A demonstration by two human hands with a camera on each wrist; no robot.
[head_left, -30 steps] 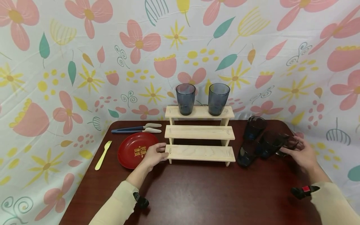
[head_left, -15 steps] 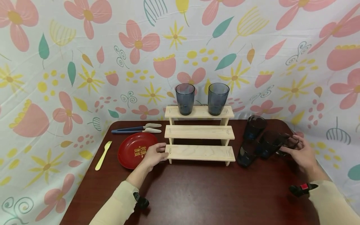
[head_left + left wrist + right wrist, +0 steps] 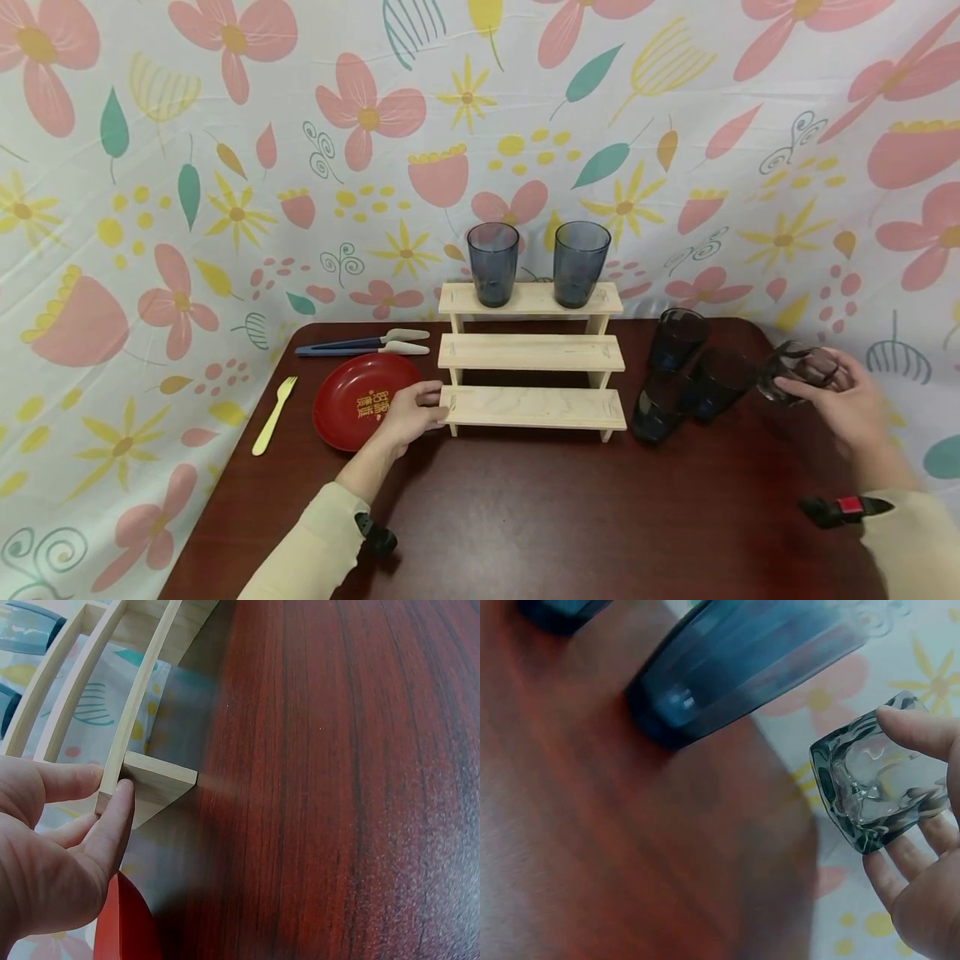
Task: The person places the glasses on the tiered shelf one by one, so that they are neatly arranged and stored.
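Note:
My left hand (image 3: 410, 417) pinches the left end of the lowest board of a three-step wooden shelf (image 3: 532, 407). In the left wrist view, thumb and fingers (image 3: 112, 825) lie on both sides of that board. Over the table's right edge, my right hand (image 3: 855, 404) holds a small, thick-based, greyish clear glass (image 3: 866, 780) between thumb and fingers, tilted on its side. To its left stand three dark blue tumblers, the nearest to it being a ribbed tumbler (image 3: 722, 383). Another two blue tumblers, a left one (image 3: 494, 265) and a right one (image 3: 582, 265), stand on the top step.
A red plate (image 3: 337, 408) with gold characters lies left of the shelf. Behind it are two blue-handled spreaders (image 3: 360, 348), and a yellow fork (image 3: 275, 415) is at the far left. A flowered cloth (image 3: 262, 150) hangs behind the dark red table (image 3: 525, 517).
My right hand has lifted the small glass and moved it to the right, away from the blue tumblers. The left hand has stayed on the shelf's end.

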